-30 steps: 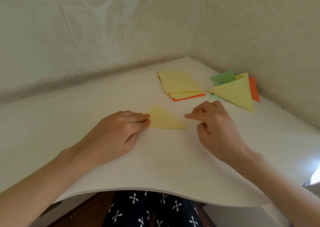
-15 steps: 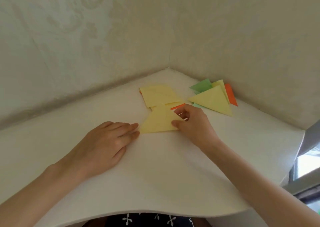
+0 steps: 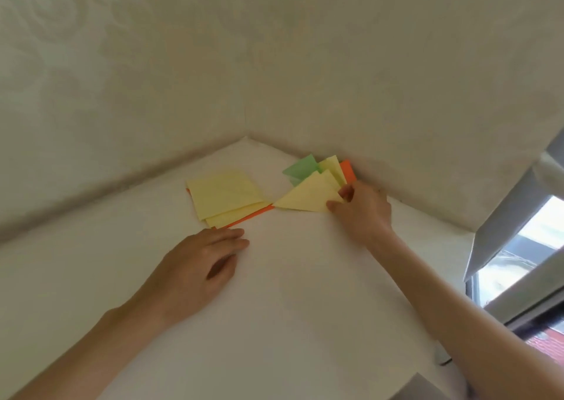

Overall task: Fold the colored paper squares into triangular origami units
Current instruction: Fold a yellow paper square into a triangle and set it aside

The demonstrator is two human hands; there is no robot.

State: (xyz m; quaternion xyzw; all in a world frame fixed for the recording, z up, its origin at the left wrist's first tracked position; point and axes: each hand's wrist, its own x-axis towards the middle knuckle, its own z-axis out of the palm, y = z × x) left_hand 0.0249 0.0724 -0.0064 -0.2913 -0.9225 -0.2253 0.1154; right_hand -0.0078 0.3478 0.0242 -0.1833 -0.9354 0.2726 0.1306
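Note:
A folded yellow paper triangle lies on top of the pile of folded triangles, green, yellow and orange, by the right wall. My right hand pinches the triangle's right corner between thumb and fingers. A stack of flat paper squares, yellow on top with an orange one at the bottom, sits left of the pile. My left hand rests flat on the white table just in front of that stack, fingers straight, holding nothing.
The white table fills a corner between two pale patterned walls. An open window frame stands at the right edge. The table's front edge curves near the bottom of the view.
My right hand picked up the yellow triangle from in front of me and carried it right onto the pile of folded triangles. My left hand let go and stayed on the table. The camera tilted up.

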